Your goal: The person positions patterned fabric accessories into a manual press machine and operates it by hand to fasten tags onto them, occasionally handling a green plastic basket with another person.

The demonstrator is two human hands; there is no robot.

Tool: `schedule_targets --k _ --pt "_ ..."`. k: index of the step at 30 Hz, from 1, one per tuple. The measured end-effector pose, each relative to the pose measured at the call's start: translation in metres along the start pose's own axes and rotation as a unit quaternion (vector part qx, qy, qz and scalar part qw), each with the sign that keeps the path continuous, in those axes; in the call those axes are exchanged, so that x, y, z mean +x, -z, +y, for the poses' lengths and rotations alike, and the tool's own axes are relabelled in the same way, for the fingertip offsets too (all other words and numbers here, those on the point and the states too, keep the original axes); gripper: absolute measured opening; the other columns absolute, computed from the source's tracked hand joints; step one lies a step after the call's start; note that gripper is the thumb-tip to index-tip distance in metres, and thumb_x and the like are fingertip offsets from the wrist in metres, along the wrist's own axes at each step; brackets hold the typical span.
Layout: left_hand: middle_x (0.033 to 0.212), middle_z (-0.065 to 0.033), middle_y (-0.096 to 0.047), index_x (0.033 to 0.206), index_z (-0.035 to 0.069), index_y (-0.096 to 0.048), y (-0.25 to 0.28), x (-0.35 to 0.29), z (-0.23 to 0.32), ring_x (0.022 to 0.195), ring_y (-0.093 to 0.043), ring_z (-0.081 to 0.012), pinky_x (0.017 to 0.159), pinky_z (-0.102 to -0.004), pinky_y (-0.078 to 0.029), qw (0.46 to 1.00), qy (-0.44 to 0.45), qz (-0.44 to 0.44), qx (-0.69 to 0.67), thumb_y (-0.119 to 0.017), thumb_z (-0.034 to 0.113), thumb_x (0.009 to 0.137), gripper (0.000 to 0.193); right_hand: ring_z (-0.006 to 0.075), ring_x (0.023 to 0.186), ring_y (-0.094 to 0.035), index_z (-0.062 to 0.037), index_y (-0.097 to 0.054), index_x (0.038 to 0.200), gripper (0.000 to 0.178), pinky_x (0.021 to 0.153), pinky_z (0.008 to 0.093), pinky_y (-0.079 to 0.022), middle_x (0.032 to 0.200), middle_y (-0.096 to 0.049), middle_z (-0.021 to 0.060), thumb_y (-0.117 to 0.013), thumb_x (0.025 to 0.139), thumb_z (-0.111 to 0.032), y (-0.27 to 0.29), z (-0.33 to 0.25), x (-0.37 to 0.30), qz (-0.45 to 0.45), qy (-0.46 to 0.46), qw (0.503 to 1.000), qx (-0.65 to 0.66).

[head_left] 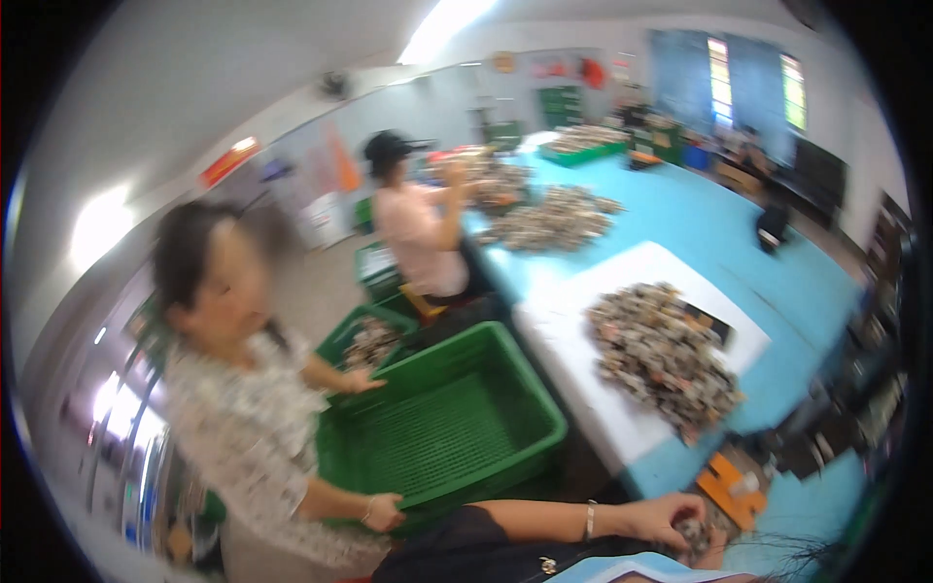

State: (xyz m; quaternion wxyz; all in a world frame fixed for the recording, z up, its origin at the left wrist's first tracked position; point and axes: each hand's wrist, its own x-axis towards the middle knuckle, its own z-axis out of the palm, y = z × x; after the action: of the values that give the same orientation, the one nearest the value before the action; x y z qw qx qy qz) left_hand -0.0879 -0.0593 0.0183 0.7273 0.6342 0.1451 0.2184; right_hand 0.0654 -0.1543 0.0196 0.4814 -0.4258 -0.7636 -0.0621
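Note:
My left hand, a bracelet on its wrist, reaches across the lower edge with curled fingers. It is closed around a small greyish piece, too blurred to name exactly. Just beside it, part of my right hand shows; its fingers are mostly hidden. Right behind my hands lies an orange block-like fixture at the table's edge. A large heap of small grey-brown pieces rests on a white sheet beyond them.
At left, a person in a patterned top holds a green plastic crate. Another person in a cap works by a farther heap on the blue table. Dark equipment stands at right.

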Motion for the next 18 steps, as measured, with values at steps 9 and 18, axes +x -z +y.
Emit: schedule_targets --k 9,18 --pt "0.091 -0.0007 -0.057 0.097 0.003 -0.054 0.001 0.021 -0.005 0.086 -0.055 -0.0095 0.075 -0.0233 -0.045 0.981 -0.126 0.048 0.140 -0.061 -0.001 0.080 0.018 0.0364 0.076 -0.055 -0.0037 -0.055 0.092 0.032 0.065 0.0421 -0.045 0.081 -0.055 0.0154 -0.061 0.061 0.003 0.017 -0.007 0.024 -0.001 -0.288 0.957 -0.032" --pt "0.089 -0.0001 -0.056 0.098 0.003 -0.051 -0.001 0.076 -0.008 0.082 -0.055 -0.0086 0.073 -0.0235 -0.047 0.982 -0.084 0.172 -0.011 -0.057 -0.001 0.087 0.014 0.0390 0.078 -0.056 -0.0019 -0.054 0.093 0.030 0.067 0.0431 -0.047 0.079 -0.059 0.0175 -0.064 0.065 -0.002 0.019 0.044 0.056 0.000 -0.359 0.928 -0.098"
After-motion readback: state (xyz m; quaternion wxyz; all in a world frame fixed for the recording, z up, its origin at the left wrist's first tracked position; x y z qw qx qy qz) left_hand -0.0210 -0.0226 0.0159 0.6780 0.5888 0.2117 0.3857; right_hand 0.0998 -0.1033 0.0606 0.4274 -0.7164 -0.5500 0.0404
